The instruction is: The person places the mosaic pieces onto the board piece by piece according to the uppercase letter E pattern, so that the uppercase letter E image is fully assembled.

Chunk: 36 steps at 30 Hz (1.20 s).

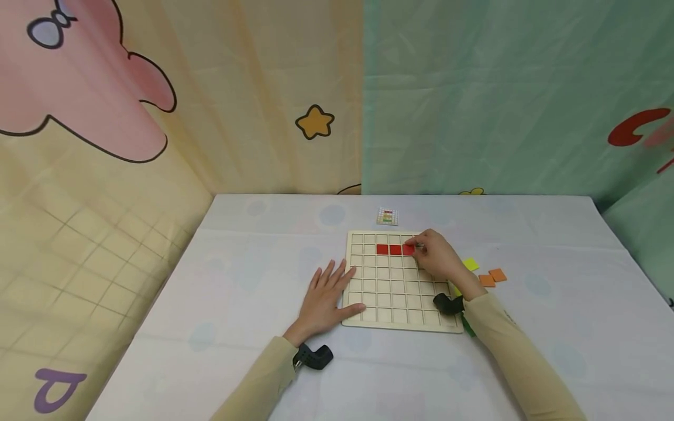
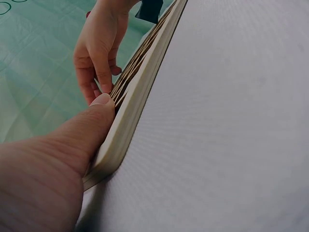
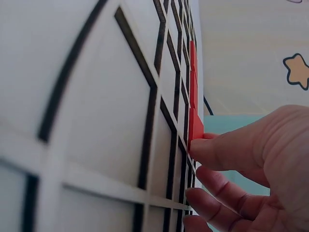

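Room left, probable green tile right

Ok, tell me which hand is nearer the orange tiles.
Right. The right hand is left of the orange tiles, over the right side of the grid board; the left hand rests on its left edge.

Cream curtain beside green curtain

Red tile partly behind right grip
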### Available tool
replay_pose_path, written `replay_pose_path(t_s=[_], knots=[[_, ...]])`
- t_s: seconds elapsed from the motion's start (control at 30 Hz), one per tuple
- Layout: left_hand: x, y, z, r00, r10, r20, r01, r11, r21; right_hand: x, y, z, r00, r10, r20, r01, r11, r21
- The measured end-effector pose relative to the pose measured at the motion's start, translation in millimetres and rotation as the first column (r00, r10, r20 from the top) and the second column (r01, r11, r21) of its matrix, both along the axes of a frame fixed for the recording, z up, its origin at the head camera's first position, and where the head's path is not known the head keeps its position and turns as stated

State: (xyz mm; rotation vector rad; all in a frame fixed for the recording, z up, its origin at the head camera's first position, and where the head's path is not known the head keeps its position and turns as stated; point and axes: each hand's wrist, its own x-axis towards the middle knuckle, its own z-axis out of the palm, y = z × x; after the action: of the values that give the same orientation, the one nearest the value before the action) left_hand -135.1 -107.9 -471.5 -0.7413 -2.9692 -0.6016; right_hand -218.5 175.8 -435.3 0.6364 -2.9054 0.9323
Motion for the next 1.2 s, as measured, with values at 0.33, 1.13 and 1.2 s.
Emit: replay_pose_path(t_s=[0.33,1.13,1.2], knots=[[-0.8,0.4,-0.4,1.0,0.001,0.003,-0.001,1.0,0.002,1.3,4.9,2.1,0.999,0.034,-0.018,-0.034,0.999,0.025],[0.5,0.0,1.2,1.0,-0.004,-0.008,0.005,1.0,0.017,29.1,95.6,17.2,0.986,-0.1,0.136,0.096,0.995,0.036],[0.4,0.2,1.2,1.0,-0.005,-0.008,0.005,1.0,0.018,29.1,100.4,17.9,0.982,-0.091,0.165,0.082,0.995,0.056]])
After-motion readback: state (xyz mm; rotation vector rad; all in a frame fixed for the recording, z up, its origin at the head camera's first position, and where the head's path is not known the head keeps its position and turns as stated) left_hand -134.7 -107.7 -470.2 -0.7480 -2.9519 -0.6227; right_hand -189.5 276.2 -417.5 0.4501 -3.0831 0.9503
